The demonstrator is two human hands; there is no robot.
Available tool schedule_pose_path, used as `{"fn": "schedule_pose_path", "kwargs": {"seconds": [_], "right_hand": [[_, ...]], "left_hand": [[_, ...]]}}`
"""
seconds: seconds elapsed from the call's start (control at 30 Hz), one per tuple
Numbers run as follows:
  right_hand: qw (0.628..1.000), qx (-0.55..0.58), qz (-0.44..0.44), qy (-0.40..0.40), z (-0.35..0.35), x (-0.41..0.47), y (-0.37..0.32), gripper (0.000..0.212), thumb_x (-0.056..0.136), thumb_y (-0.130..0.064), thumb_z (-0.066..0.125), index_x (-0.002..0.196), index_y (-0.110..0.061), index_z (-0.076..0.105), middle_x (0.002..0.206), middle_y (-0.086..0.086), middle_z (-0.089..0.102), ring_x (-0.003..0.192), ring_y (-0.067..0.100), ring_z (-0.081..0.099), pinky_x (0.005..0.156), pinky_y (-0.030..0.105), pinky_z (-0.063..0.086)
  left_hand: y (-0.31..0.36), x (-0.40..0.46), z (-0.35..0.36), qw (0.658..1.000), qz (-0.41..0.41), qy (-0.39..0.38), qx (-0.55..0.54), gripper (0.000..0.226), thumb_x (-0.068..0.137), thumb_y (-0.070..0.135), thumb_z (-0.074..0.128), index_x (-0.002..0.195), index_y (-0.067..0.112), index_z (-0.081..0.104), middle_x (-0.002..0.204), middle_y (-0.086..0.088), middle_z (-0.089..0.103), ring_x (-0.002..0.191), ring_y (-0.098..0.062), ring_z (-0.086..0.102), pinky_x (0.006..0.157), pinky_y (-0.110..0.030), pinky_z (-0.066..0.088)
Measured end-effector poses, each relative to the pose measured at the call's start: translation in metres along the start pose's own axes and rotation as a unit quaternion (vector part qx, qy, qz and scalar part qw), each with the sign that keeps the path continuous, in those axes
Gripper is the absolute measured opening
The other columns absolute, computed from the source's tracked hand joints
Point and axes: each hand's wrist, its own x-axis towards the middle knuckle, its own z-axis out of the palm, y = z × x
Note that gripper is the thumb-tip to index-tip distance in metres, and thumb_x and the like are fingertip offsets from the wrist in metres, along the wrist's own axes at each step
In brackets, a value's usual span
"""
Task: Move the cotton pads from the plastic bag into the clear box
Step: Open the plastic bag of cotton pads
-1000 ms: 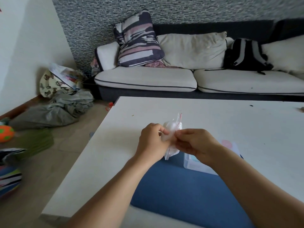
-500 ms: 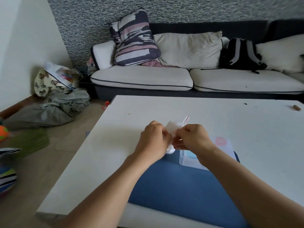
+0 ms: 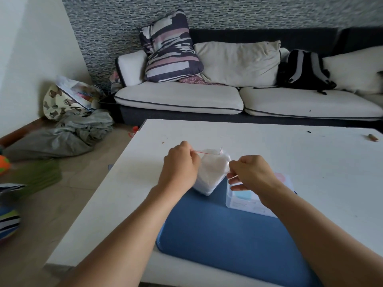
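A small clear plastic bag (image 3: 210, 175) with a red zip strip hangs between my two hands above the table, bulging with white cotton pads. My left hand (image 3: 180, 166) pinches the bag's top edge on the left. My right hand (image 3: 251, 175) pinches the opposite side of the bag's mouth, pulled out to the right. The clear box (image 3: 248, 200) stands on a blue mat (image 3: 223, 233) just below my right hand, partly hidden by my wrist, with a pale blue and pink label showing.
The white table (image 3: 269, 148) carries a small brown object (image 3: 372, 138) at its far right. Behind it stands a sofa (image 3: 178, 98) with pillows and a black backpack (image 3: 302, 69). Clothes and bags (image 3: 68, 121) lie on the floor to the left.
My hands have drawn apart, spreading the bag's mouth sideways. The bag now hangs wider and fuller between them, where before both hands were bunched together at its top.
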Motion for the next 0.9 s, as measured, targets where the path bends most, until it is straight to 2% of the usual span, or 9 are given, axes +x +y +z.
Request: {"fn": "schedule_pose_path", "kwargs": {"seconds": [0.27,0.33,0.43,0.5,0.57,0.63,0.7,0.8,0.9], "right_hand": [[0.994,-0.106,0.031,-0.027,-0.008,-0.004,0.004,0.013,0.079,-0.013,0.059,0.076,-0.001,0.064,0.085,0.017,0.075,0.072,0.025,0.070,0.070,0.040,0.064],[0.990,-0.137,-0.004,-0.042,-0.006,-0.004,0.007,0.024,0.080,-0.023,0.067,0.095,-0.006,0.060,0.094,0.009,0.069,0.082,0.024,0.069,0.076,0.044,0.064],[0.985,-0.145,-0.084,-0.044,0.001,-0.005,0.010,0.058,0.081,-0.040,0.077,0.131,-0.031,0.050,0.119,-0.001,0.057,0.101,0.026,0.065,0.086,0.048,0.060],[0.982,-0.142,-0.125,-0.016,0.006,-0.004,0.012,0.039,0.089,-0.038,0.071,0.125,-0.032,0.059,0.109,-0.001,0.062,0.092,0.028,0.070,0.078,0.046,0.062],[0.980,-0.128,-0.149,0.032,0.008,0.001,0.015,0.016,0.096,-0.031,0.062,0.103,-0.023,0.073,0.092,0.001,0.070,0.078,0.028,0.072,0.072,0.047,0.063],[0.978,-0.128,-0.159,0.054,0.008,0.003,0.016,0.023,0.097,-0.027,0.058,0.086,-0.017,0.076,0.076,0.005,0.072,0.066,0.030,0.072,0.066,0.046,0.063],[0.977,-0.120,-0.166,0.053,0.008,0.005,0.017,0.027,0.097,-0.024,0.059,0.080,-0.013,0.076,0.068,0.011,0.071,0.063,0.033,0.071,0.064,0.047,0.062],[0.974,-0.088,-0.205,0.048,0.008,0.007,0.020,0.030,0.100,-0.026,0.058,0.078,-0.014,0.075,0.069,0.019,0.071,0.063,0.036,0.071,0.066,0.052,0.061],[0.963,-0.075,-0.255,0.038,0.009,0.005,0.021,0.041,0.097,-0.045,0.047,0.098,-0.015,0.076,0.078,0.016,0.073,0.076,0.039,0.069,0.073,0.055,0.060]], "left_hand": [[-0.007,0.003,-0.007,0.999,0.005,0.031,0.006,0.021,0.104,0.025,0.041,0.098,0.007,0.052,0.093,-0.013,0.065,0.082,-0.033,0.057,0.067,-0.038,0.042],[-0.008,0.004,-0.005,0.999,0.026,0.002,-0.020,0.020,0.103,0.027,0.041,0.097,0.011,0.051,0.093,-0.008,0.068,0.082,-0.030,0.059,0.070,-0.041,0.048],[-0.006,0.003,-0.003,0.996,0.063,-0.045,-0.042,0.018,0.103,0.031,0.041,0.095,0.019,0.050,0.089,-0.002,0.068,0.081,-0.025,0.063,0.071,-0.044,0.053],[-0.001,-0.001,-0.002,0.993,0.080,-0.073,-0.042,0.019,0.102,0.036,0.043,0.095,0.021,0.051,0.089,0.001,0.067,0.079,-0.024,0.064,0.069,-0.043,0.054],[0.007,-0.007,-0.001,0.990,0.079,-0.111,-0.032,0.029,0.096,0.051,0.051,0.099,0.022,0.052,0.095,0.006,0.066,0.084,-0.021,0.065,0.073,-0.039,0.054],[0.013,-0.012,-0.002,0.986,0.070,-0.149,0.004,0.047,0.082,0.060,0.063,0.113,0.025,0.056,0.108,0.009,0.064,0.093,-0.019,0.065,0.081,-0.036,0.053],[0.013,-0.013,-0.004,0.983,0.069,-0.161,0.060,0.048,0.082,0.051,0.066,0.123,0.027,0.060,0.118,0.005,0.065,0.101,-0.024,0.064,0.084,-0.034,0.051],[0.009,-0.011,-0.005,0.980,0.077,-0.143,0.117,0.022,0.093,0.032,0.058,0.112,0.026,0.067,0.099,-0.003,0.067,0.090,-0.032,0.063,0.071,-0.033,0.049],[0.002,-0.008,0.000,0.986,0.106,-0.095,0.085,0.023,0.087,0.014,0.059,0.102,0.030,0.065,0.084,0.000,0.065,0.078,-0.030,0.063,0.065,-0.036,0.054]]}}
